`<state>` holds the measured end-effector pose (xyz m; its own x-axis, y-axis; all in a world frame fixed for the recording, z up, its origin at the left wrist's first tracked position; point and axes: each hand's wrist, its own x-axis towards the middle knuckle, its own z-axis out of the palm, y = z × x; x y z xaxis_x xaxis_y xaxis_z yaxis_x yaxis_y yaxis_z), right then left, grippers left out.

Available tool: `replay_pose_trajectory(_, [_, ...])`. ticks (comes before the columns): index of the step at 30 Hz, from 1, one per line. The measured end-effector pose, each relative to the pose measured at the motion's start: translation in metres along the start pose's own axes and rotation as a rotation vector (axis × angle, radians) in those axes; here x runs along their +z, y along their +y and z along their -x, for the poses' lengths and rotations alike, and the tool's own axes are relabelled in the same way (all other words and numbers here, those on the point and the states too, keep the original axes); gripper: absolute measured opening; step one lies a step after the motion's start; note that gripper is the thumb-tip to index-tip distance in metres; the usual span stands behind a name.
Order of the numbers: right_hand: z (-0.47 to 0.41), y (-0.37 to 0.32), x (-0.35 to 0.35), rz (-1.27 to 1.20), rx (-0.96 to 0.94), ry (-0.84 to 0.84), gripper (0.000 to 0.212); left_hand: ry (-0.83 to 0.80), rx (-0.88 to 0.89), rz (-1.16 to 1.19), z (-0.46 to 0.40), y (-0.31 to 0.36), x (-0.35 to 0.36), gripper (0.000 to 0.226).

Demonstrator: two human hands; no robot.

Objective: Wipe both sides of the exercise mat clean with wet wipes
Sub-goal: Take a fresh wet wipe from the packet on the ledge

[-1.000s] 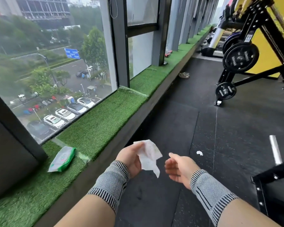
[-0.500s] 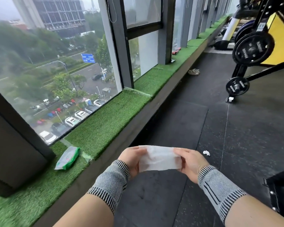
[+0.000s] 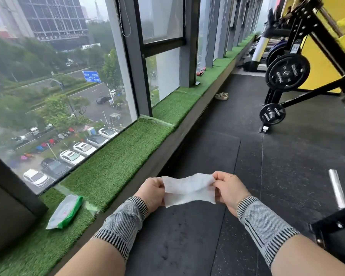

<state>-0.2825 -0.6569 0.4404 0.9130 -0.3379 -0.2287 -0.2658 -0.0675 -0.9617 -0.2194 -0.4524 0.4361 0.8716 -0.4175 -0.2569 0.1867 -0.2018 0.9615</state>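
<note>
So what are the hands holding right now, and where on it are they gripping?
A white wet wipe, stretched between both hands: the left hand pinches its left edge, the right hand pinches its upper right corner.

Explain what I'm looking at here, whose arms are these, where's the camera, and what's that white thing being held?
There is no machine: a person wears a camera on the head, looking forward and down, so the arms are their own. The left hand and the right hand each pinch one end of a white wet wipe, stretched flat between them. Both wrists wear grey knitted sleeves. On the green turf ledge under the windows, left, lies the wipes packet. Below is dark gym flooring; weight plates hang on a rack to the right.
</note>
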Motion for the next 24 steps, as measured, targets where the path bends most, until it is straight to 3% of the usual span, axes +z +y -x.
replay_pose_trajectory(3, [-0.012, -0.002, 0.008, 0.174, -0.114, 0.134, 0.030, 0.003, 0.011, -0.133, -0.009, -0.009, -0.013, 0.033])
replay_pose_trajectory(5, [-0.014, -0.008, 0.012, 0.403, -0.262, 0.230, 0.027, -0.024, 0.053, -0.368, -0.012, -0.012, -0.026, 0.040])
replay_pose_trajectory(8, [-0.013, -0.018, 0.028, 0.812, -0.512, 0.133, 0.026, -0.081, 0.117, -0.795, -0.022, -0.017, -0.036, 0.049])
replay_pose_trajectory(10, [-0.015, -0.020, 0.043, 1.053, -0.563, 0.037, 0.033, 0.008, 0.024, -0.947, -0.029, -0.020, -0.039, 0.054])
replay_pose_trajectory(12, [-0.017, -0.021, 0.053, 1.172, -0.576, 0.020, 0.035, 0.125, -0.014, -0.964, -0.033, -0.021, -0.041, 0.055])
replay_pose_trajectory(17, [-0.017, -0.014, 0.067, 1.406, -0.581, -0.035, 0.038, 0.410, 0.134, -0.803, -0.031, -0.021, -0.051, 0.050])
replay_pose_trajectory(20, [-0.017, -0.018, 0.069, 1.412, -0.543, -0.147, 0.036, 0.425, 0.197, -0.766, -0.029, -0.017, -0.054, 0.047])
replay_pose_trajectory(24, [-0.014, -0.026, 0.066, 1.054, -0.456, -0.165, 0.026, 0.233, 0.266, -0.768, -0.025, -0.012, -0.046, 0.059])
